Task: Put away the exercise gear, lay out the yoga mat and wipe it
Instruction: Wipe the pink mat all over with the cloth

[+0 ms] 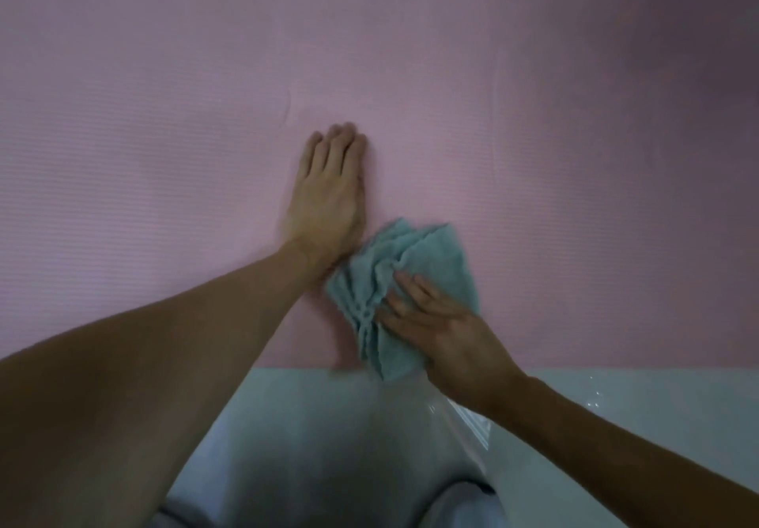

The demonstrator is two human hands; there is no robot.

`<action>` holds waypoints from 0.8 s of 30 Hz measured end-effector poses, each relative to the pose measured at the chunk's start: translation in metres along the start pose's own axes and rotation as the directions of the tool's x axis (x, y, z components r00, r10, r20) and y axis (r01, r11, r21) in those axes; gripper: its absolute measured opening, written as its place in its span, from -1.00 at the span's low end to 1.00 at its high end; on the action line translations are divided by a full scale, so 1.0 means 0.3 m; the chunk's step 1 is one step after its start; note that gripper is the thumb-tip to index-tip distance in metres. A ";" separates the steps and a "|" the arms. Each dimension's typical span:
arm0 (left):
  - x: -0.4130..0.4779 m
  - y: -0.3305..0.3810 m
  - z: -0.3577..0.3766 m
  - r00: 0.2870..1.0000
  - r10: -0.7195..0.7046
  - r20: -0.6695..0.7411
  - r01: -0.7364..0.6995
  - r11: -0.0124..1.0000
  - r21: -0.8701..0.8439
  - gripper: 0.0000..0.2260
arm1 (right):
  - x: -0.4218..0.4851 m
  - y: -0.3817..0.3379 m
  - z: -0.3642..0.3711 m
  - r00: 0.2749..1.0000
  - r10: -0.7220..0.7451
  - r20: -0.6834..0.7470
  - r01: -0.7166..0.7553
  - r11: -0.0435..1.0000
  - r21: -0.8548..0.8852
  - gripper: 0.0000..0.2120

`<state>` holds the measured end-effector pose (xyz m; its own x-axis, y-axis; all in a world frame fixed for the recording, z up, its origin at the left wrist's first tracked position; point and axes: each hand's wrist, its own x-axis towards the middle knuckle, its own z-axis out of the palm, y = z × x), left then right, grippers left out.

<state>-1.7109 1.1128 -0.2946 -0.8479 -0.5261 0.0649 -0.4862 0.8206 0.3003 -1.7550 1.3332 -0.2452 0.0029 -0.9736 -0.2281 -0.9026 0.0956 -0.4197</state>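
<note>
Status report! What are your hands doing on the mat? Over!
Left hand flat on mat. Right hand pressing cloth at mat's near edge. Nothing seen in the way.

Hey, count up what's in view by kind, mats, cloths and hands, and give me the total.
yoga mat, pink: 1
cloth, blue-green: 1
hands: 2, the left hand flat on the mat, the right hand pressing on the cloth
Total: 4
</note>
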 end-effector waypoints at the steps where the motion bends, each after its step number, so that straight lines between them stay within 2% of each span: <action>1: 0.001 -0.001 0.008 1.000 0.001 -0.017 -0.001 1.000 0.002 -0.59 | -0.034 0.000 0.007 0.999 -0.033 0.034 0.033 0.999 0.019 -0.44; 4: 0.005 -0.002 0.013 0.999 0.006 -0.036 -0.006 1.000 0.006 -0.60 | -0.110 0.027 -0.003 0.983 -0.119 0.137 0.110 0.991 0.071 -0.42; 7: 0.002 -0.006 0.015 0.998 0.007 -0.056 -0.007 1.000 -0.006 -0.61 | -0.150 0.069 -0.035 0.958 -0.199 0.205 0.193 0.980 0.048 -0.45; 13: 0.003 -0.001 0.012 0.997 -0.020 -0.078 0.018 1.000 -0.024 -0.63 | -0.161 0.160 -0.091 0.922 -0.289 0.258 0.276 0.957 0.085 -0.47; 15: 0.001 -0.002 0.011 0.995 -0.023 -0.094 0.021 1.000 -0.020 -0.63 | -0.141 0.163 -0.111 0.948 -0.221 0.232 0.192 0.972 0.138 -0.52; 18: 0.014 0.019 0.008 0.993 -0.063 -0.102 0.066 0.998 0.023 -0.64 | -0.092 0.166 -0.175 0.994 0.107 0.024 -0.109 0.940 0.323 -0.63; 19: 0.032 0.037 0.002 0.989 -0.111 -0.097 0.115 0.993 0.038 -0.64 | -0.068 0.169 -0.207 0.965 0.253 -0.073 -0.203 0.891 0.405 -0.67; 20: 0.058 0.058 -0.007 0.982 -0.168 -0.091 0.172 0.984 0.044 -0.66 | -0.043 0.179 -0.240 0.899 0.409 -0.153 -0.285 0.815 0.504 -0.74; 21: 0.089 0.079 -0.013 0.975 -0.208 -0.083 0.212 0.976 0.040 -0.67 | -0.021 0.199 -0.268 0.796 0.570 -0.205 -0.347 0.706 0.618 -0.79; 22: 0.121 0.100 -0.014 0.975 -0.209 -0.073 0.211 0.977 0.029 -0.66 | -0.002 0.226 -0.291 0.670 0.713 -0.206 -0.384 0.571 0.726 -0.79; 23: 0.149 0.121 -0.008 0.983 -0.172 -0.065 0.173 0.985 0.007 -0.64 | 0.015 0.253 -0.312 0.556 0.818 -0.148 -0.388 0.413 0.824 -0.81; 24: 0.177 0.140 0.000 0.991 -0.117 -0.060 0.117 0.993 -0.015 -0.60 | 0.027 0.282 -0.325 0.479 0.877 -0.048 -0.358 0.245 0.901 -0.86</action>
<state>-1.7763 1.1195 -0.2786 -0.7709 -0.6312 0.0858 -0.5785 0.7501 0.3203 -1.8733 1.3132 -0.1968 -0.8105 -0.3922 -0.4351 0.1661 0.5584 -0.8128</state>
